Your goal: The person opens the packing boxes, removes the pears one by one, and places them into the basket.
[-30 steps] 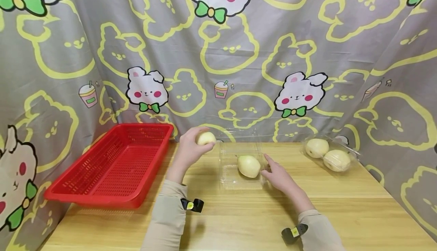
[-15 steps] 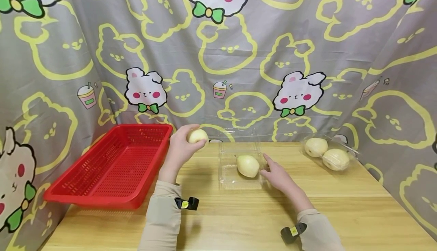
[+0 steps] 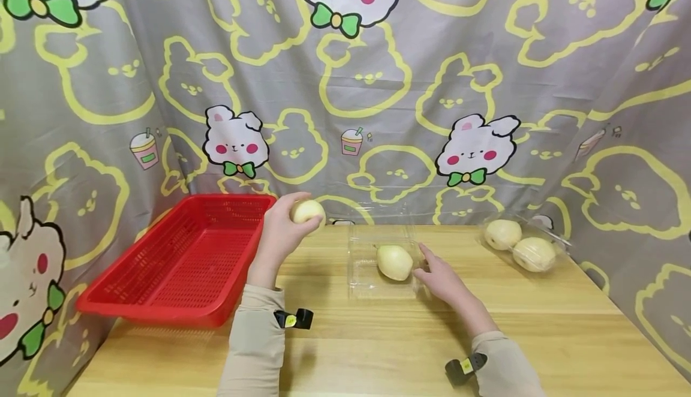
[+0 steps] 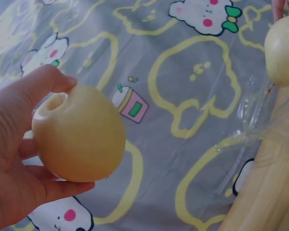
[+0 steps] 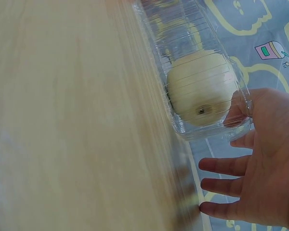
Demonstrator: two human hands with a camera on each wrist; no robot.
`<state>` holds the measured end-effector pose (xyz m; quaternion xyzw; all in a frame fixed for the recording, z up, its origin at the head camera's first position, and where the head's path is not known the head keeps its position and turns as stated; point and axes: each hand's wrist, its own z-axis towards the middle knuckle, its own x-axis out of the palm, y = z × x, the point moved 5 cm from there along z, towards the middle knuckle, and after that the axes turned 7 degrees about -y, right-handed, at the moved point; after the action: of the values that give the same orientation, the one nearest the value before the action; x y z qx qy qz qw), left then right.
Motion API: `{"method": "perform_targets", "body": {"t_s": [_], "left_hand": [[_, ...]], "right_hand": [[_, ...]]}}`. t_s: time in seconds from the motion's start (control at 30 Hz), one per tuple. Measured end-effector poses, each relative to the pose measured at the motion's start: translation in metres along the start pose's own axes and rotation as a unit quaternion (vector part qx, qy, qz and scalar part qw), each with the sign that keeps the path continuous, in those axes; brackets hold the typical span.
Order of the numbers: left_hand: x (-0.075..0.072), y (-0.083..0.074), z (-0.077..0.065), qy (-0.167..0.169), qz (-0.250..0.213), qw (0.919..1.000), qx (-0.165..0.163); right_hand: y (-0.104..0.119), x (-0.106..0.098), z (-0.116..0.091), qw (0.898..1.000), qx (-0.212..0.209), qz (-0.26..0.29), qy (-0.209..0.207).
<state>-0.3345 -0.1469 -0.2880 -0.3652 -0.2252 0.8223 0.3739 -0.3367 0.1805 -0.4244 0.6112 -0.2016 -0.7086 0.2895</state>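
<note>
A pale yellow pear [image 3: 308, 211] is gripped in my left hand [image 3: 277, 235], raised above the table near the basket's far right corner. In the left wrist view the thumb and fingers hold the pear [image 4: 82, 137] from its side, its dimpled end towards the palm. A clear plastic box [image 3: 363, 283] stands open on the table, its lid tilted up at the back, with one pear [image 3: 394, 262] inside. My right hand [image 3: 445, 281] touches the box's right side with thumb and index finger. The other right-hand fingers [image 5: 224, 185] extend fairly straight beside the box.
A red perforated basket [image 3: 202, 271] stands on the left of the wooden table [image 3: 372, 349]. At the back right is a clear plastic package [image 3: 561, 244] holding two pears [image 3: 533, 254]. A patterned curtain [image 3: 378, 97] encloses the back and sides.
My left hand has moved left and slightly up with the pear, away from the box towards the basket. My right hand remains at the box's right side.
</note>
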Motion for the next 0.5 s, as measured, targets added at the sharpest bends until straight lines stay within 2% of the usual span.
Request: {"method": "perform_targets", "body": {"t_s": [0.27,0.5], "left_hand": [[-0.012,-0.004,0.002,-0.024,-0.001,0.9997,0.005],[-0.025,-0.008,0.010,-0.028,0.015,0.9994,0.016]], "right_hand": [[-0.001,-0.001,-0.001,1.000,0.006,0.006,0.005],[-0.001,0.000,0.000,1.000,0.001,0.004,0.001]]}}
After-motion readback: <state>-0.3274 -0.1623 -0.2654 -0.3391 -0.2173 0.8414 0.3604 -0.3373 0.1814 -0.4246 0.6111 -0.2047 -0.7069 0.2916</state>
